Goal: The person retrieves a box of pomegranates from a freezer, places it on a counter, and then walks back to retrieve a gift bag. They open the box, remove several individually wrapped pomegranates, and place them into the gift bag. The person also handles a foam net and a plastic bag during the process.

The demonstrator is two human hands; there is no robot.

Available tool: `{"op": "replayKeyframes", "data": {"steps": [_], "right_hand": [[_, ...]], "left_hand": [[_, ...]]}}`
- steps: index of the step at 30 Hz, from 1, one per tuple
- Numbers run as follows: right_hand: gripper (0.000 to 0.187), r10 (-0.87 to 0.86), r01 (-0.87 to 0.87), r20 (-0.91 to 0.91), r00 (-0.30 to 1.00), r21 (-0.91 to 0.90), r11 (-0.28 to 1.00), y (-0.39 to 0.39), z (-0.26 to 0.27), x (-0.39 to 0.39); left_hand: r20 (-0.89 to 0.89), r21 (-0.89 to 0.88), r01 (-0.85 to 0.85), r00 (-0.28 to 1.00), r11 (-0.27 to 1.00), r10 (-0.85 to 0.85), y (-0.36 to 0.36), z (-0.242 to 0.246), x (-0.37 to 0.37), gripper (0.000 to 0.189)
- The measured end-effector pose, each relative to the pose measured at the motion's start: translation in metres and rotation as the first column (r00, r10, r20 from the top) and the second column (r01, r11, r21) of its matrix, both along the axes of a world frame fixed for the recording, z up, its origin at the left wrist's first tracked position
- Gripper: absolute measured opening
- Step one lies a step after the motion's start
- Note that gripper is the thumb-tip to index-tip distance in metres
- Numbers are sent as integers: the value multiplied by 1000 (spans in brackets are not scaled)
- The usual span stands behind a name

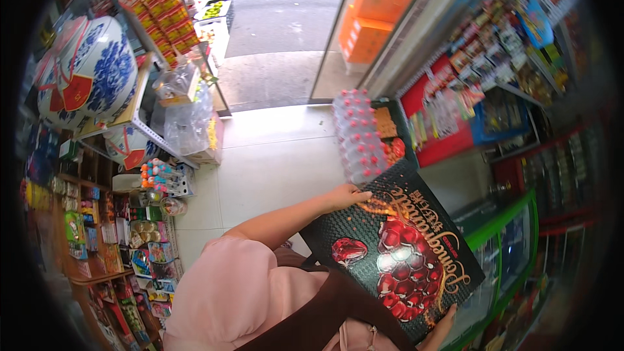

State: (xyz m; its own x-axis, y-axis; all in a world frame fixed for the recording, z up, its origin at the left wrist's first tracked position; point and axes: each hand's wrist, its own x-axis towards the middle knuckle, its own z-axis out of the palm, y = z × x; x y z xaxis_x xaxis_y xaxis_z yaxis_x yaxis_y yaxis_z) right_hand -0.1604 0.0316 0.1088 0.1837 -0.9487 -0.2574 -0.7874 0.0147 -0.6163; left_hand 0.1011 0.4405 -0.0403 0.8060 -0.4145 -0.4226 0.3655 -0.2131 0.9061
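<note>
A large, flat dark-green cardboard box (pixel 336 224) is held at a slant in front of my chest. Its face carries a printed picture of pomegranate seeds and gold lettering that runs sideways. My left hand (pixel 347 197) grips the far left edge, thumb on the printed face. At the lower right corner my right hand (pixel 441 329) holds the near edge; part of that hand is cut off by the bottom of the view. The undersides of both grips are hidden by the box.
Shrink-wrapped bottles with red caps (pixel 360 141) stand on the floor (pixel 273 175) beyond the box. A green-framed glass freezer (pixel 502 253) is at right. Blue-and-white porcelain jars (pixel 107 68) sit on a left shelf above packaged goods. The open doorway leads to a road (pixel 278 9).
</note>
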Motion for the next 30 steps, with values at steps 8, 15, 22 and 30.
{"op": "replayKeyframes", "data": {"steps": [8, 15, 22, 30], "right_hand": [[79, 568, -570, 52, 821, 124, 812, 62, -45, 229], [57, 849, -913, 338, 407, 181, 365, 190, -86, 475], [54, 947, -979, 318, 34, 203, -33, 388, -112, 699], [53, 905, -882, 401, -143, 363, -300, 578, -135, 874]], "left_hand": [[-197, -117, -405, 904, 907, 378, 158, -29, 31, 54], [-266, -125, -763, 641, 634, 720, 285, -7, 75, 49], [-136, -17, -972, 234, 234, 963, 381, 26, 86, 54], [-222, -95, -995, -5, -27, 975, 456, -19, 168, 58]]}}
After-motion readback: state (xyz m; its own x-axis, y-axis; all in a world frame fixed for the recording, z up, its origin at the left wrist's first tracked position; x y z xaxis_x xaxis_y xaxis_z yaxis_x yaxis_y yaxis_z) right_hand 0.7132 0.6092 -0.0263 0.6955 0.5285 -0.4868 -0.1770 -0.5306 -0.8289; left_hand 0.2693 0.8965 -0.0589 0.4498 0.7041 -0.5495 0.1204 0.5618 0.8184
